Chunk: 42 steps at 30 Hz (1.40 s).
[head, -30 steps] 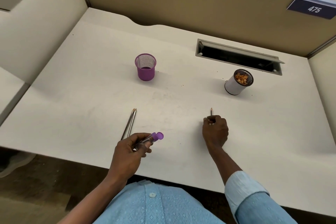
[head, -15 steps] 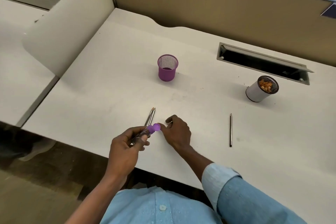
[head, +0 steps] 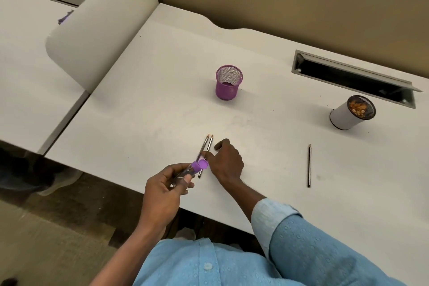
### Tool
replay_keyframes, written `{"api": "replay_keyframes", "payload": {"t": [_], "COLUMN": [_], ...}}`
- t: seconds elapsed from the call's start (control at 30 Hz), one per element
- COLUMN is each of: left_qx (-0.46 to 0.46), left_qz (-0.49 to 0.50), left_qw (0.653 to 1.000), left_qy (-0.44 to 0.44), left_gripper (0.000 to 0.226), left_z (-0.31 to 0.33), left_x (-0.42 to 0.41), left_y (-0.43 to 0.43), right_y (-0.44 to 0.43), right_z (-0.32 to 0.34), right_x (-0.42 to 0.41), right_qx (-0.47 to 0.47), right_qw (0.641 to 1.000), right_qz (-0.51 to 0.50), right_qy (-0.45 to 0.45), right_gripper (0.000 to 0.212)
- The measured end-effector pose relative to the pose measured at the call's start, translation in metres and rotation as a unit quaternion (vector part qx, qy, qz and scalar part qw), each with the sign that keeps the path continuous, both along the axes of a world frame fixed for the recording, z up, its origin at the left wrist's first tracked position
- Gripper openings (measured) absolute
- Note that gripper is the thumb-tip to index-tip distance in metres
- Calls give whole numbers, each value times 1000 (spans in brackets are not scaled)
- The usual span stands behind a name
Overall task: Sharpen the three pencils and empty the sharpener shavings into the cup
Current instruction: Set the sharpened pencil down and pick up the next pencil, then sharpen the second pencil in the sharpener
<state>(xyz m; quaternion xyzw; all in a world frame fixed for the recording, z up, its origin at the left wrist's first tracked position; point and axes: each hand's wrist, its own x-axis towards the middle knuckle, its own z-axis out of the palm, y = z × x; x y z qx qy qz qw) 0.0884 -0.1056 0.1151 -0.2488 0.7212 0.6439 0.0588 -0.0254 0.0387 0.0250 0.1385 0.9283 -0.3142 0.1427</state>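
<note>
So the left hand (head: 162, 189) is curling its fingers around a clear plastic tube sharpener with a purple cap (head: 193, 168), pinching it between thumb and fingertips and holding it up just above the near edge of the off-white counter (head: 144, 109), cap end pointing away from the person. The right hand (head: 226, 161) is reaching across right beside it, palm down, fingertips pressing onto the pair of thin dark pencils with sharpened tips (head: 205, 153) that are lying side by side on the counter. Looks like it's closing on one of them, but it's hard to tell which, or whether it's actually gripping yet, since the purple cap is covering part of the contact spot. The index finger is sticking out a bit past the pencils.

Off to the right, well apart from both hands, a third dark pencil (head: 309, 165) is lying alone, tip pointing away from the person. Farther back on the right, a white cylindrical cup with a dark rim, holding orange-brown shavings (head: 351, 112), is standing near a grey cable slot in the counter (head: 352, 76), with a few crumbs scattered around it. Toward the middle back, a purple mesh pen holder (head: 228, 82) is standing upright. The person is wearing a light blue patterned shirt (head: 301, 251), with the right sleeve showing a paler cuff.
</note>
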Motion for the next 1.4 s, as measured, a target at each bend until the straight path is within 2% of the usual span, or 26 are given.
{"api": "replay_keyframes", "payload": {"t": [0.27, 0.47, 0.7, 0.8, 0.97, 1.07, 1.17, 1.23, 1.4], "left_qx": [9, 8, 18, 25, 31, 27, 25, 19, 8], "left_qz": [-29, -58, -72, -77, -99, -125, -157, -180, -228], "left_qw": [1000, 998, 997, 997, 994, 992, 987, 983, 973], "left_qy": [0, 9, 19, 20, 18, 19, 23, 30, 44], "left_gripper": [27, 27, 27, 27, 28, 30, 32, 32, 34], "left_z": [0, 2, 1, -2, -8, -7, -5, -3, 1], "left_x": [-11, -24, -34, -37, -42, -46, -51, -54, -61], "left_y": [11, 26, 36, 40, 48, 54, 60, 63, 72], "right_y": [20, 38, 73, 102, 144, 161, 174, 181, 191], "right_z": [2, 6, 18, 32, 55, 69, 85, 91, 95], "right_x": [4, 8, 15, 27, 51, 59, 64, 64, 63], "right_qx": [29, 44, -91, -216, -298, -320, -338, -347, -310], "right_qw": [998, 996, 993, 970, 948, 942, 937, 933, 945], "right_qz": [-50, -76, -81, -108, -95, -80, -49, -30, 22], "right_qy": [-23, -17, 0, 23, 62, 65, 78, 89, 98], "right_gripper": [22, 15, 11, 6, 9, 13, 4, 6, 10]}}
